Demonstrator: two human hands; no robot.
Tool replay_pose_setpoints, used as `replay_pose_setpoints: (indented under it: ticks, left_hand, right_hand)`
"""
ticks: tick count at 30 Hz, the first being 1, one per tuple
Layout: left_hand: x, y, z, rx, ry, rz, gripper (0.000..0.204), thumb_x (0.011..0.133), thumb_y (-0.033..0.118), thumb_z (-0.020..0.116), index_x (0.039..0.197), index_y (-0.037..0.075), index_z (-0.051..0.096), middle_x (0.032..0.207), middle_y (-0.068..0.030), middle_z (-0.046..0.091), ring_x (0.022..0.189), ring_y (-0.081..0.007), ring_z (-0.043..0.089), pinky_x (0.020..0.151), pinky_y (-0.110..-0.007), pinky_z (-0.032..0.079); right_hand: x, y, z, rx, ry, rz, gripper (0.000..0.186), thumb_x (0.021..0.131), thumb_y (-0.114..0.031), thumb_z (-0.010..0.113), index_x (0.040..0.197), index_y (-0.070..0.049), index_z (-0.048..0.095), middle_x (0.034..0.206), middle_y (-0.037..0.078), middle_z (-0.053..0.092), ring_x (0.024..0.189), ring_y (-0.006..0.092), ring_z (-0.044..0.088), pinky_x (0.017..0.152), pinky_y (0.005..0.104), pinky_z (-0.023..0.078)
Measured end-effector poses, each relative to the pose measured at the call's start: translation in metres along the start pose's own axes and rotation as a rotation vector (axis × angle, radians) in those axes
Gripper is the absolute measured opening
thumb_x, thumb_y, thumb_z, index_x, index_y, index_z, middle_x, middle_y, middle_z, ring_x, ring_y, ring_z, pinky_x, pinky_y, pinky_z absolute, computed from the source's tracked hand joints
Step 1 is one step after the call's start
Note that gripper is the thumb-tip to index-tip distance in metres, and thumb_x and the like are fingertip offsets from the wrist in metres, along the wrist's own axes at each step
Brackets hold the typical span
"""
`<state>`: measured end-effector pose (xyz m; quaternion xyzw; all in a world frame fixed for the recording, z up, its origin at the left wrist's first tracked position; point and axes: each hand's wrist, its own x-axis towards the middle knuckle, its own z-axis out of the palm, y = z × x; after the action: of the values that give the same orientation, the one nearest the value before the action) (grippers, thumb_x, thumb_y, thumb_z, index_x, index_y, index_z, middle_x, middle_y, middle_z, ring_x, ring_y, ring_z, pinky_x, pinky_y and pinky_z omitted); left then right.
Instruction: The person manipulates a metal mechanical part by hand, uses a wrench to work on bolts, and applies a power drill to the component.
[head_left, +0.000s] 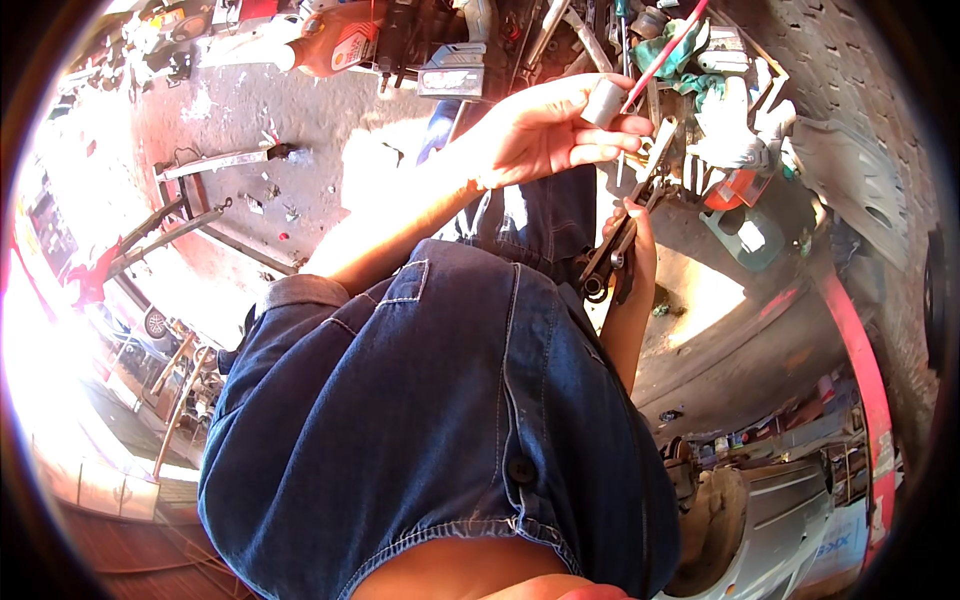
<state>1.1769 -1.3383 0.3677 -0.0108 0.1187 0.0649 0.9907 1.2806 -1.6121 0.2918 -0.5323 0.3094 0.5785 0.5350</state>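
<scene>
My left hand point(540, 130) reaches out over the tool pile, its thumb and fingers closed round a smooth grey metal cylinder point(602, 103). The other fingers of that hand are loosely curled. Lower and to the right, my right hand point(640, 243) grips a bundle of several dark wrenches point(618, 250). Their ring ends show near my shirt, and their upper ends rise toward the pile. Part of the right hand is hidden behind the wrenches. Just beyond the cylinder, a thin red rod point(665, 57) slants up and away.
A cordless power tool point(465, 70) and an orange-red jug point(335, 42) stand at the far side. Whitish gloves point(735, 135) and a pale green plastic container point(745, 235) lie to the right. A metal frame point(185, 205) stands on the left floor, and a red beam point(862, 370) at right.
</scene>
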Motion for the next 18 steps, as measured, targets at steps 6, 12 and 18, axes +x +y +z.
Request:
replay_pose_setpoints:
  ticks: [6,12,18]
  left_hand:
    - [-0.005,0.001,0.016,0.185,0.106,0.120,0.026,0.093,0.008,0.053,0.118,0.000,0.052,0.122,-0.0259,0.055,0.120,-0.0373,0.052,0.103,-0.039,0.045]
    - [-0.007,0.001,0.006,0.311,0.199,0.122,0.023,0.092,0.008,0.058,0.113,0.002,0.054,0.115,-0.0205,0.060,0.110,-0.0279,0.060,0.095,-0.034,0.050]
    - [-0.025,0.002,-0.091,1.343,0.657,-0.098,0.020,0.089,0.020,0.063,0.101,0.006,0.054,0.081,-0.0043,0.062,0.073,-0.0122,0.061,0.066,-0.026,0.049]
  right_hand:
    - [-0.014,-0.005,0.025,0.003,0.052,-0.079,0.025,0.087,-0.027,0.061,0.088,-0.004,0.053,0.071,0.006,0.055,0.062,0.0157,0.057,0.058,0.0276,0.049]
    - [-0.005,0.001,0.009,0.022,0.014,-0.050,0.024,0.088,-0.027,0.061,0.091,-0.004,0.053,0.071,0.005,0.055,0.062,0.0149,0.057,0.059,0.0275,0.049]
    - [-0.010,0.003,0.013,-0.021,-0.017,-0.122,0.019,0.093,-0.023,0.054,0.094,-0.004,0.054,0.072,0.005,0.055,0.065,0.0146,0.057,0.059,0.0280,0.048]
